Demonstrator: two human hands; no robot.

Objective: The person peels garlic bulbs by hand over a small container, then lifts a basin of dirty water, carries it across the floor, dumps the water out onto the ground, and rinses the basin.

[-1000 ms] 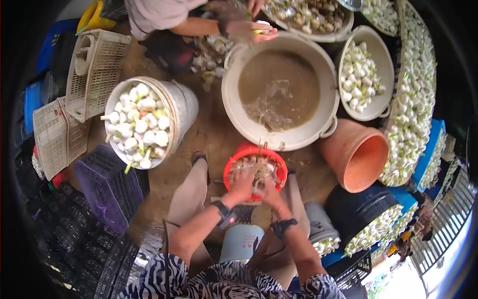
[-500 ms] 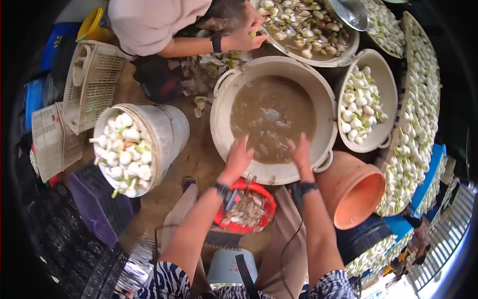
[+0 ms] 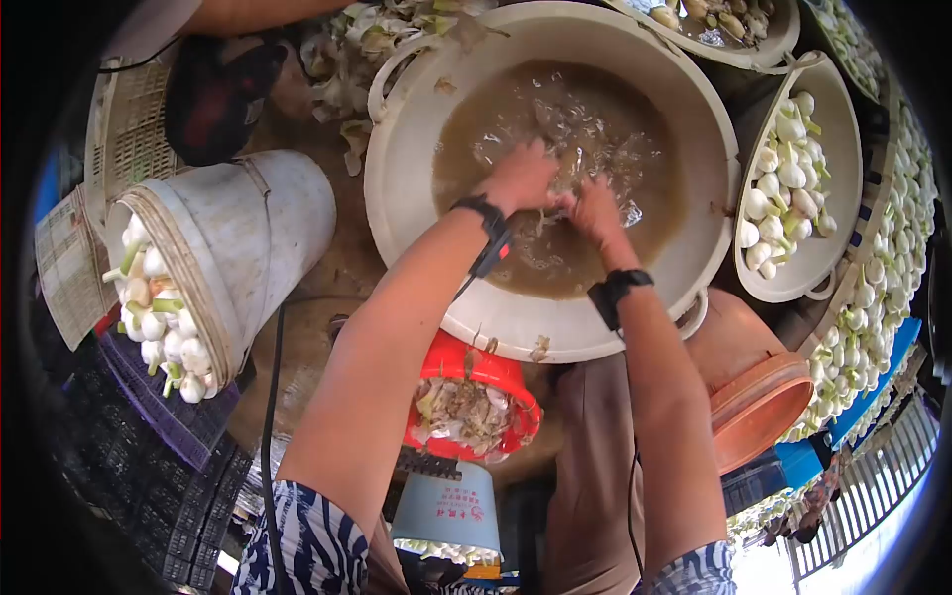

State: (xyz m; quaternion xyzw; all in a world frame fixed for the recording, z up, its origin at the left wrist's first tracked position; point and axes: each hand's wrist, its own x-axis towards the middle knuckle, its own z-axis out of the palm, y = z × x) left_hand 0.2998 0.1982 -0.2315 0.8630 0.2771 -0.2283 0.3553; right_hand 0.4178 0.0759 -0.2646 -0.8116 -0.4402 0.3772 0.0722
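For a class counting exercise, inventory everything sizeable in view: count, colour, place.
Large basin: one, cream, centre
Water: uncountable, brown, in large basin
Smaller basins: at least two, cream, upper right
Bulbs: uncountable, mostly white, both sides
Peelings: uncountable, pale, tub, floor
Tub: one, red, lower centre
Bucket: one, white, left
Pot: one, orange, right
Pail: one, pale blue, bottom
Crate: one, purple, left
Black crates: count unclear, lower left
Baskets: at least two, beige, left
Railing: one, grey, right
Co-worker's forearm: one, top left
Left hand: one, bare, large basin
Right hand: one, bare, large basin
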